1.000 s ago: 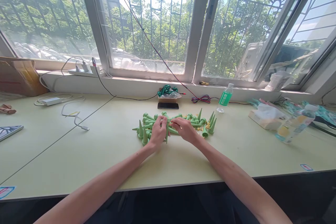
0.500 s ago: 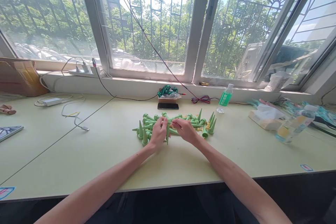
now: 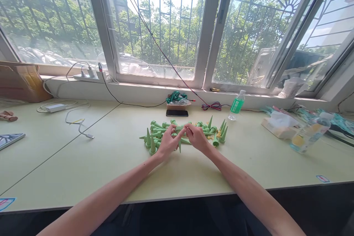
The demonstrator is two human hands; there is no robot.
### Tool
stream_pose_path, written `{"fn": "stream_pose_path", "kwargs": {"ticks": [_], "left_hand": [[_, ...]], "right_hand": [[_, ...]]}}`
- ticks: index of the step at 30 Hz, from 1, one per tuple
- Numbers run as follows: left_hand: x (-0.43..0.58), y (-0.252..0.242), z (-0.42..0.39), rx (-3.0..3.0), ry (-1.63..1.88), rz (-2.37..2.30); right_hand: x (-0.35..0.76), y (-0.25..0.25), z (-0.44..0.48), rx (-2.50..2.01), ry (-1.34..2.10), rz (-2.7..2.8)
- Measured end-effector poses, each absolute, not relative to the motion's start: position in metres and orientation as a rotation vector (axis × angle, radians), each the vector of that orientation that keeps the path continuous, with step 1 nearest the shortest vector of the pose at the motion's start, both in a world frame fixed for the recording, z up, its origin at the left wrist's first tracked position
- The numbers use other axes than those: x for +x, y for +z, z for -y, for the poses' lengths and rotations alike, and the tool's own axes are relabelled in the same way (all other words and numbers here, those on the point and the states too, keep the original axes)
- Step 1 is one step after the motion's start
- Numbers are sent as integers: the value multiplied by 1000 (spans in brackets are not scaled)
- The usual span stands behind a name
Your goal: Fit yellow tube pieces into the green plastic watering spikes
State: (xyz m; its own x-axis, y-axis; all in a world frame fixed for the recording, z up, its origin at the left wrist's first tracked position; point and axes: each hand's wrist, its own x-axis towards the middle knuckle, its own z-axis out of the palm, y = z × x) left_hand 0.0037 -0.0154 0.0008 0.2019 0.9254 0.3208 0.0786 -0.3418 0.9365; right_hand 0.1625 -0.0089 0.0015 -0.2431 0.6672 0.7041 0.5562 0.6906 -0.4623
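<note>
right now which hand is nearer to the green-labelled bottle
Right. The right hand is in front and to the left of the green-labelled bottle, not touching it; the left hand is farther left, beyond the right hand from the bottle.

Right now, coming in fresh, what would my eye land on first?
Probably the scatter of pale green plastic spikes at the table's middle, some standing point-up, where the left hand holds one point-down and the right hand is close by its top. Next, the bright barred windows filling the background, then the green-labelled bottle standing right of the spikes, towards the sill.
</note>
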Motion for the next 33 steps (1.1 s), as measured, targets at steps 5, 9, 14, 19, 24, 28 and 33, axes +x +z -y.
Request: {"fn": "stream_pose_path", "kwargs": {"ticks": [5,9,14,19,24,28,33], "left_hand": [[4,2,17,1639,1240,-945],[5,2,16,1644,1249,-945],[5,-3,13,1636,1279,-962],[5,-5,12,1665,1272,-965],[5,-3,13,1649,1277,-950],[5,-3,13,1633,1301,-948],[6,-3,13,1605,1305,-938]], "right_hand": [[162,1,9,-935,132,1912],[162,2,9,-941,133,1912],[161,3,11,-927,180,1912],[161,3,12,-909,193,1915],[160,3,13,-926,180,1911],[159,4,15,-931,193,1928],[158,6,18,-929,220,1934]]}}
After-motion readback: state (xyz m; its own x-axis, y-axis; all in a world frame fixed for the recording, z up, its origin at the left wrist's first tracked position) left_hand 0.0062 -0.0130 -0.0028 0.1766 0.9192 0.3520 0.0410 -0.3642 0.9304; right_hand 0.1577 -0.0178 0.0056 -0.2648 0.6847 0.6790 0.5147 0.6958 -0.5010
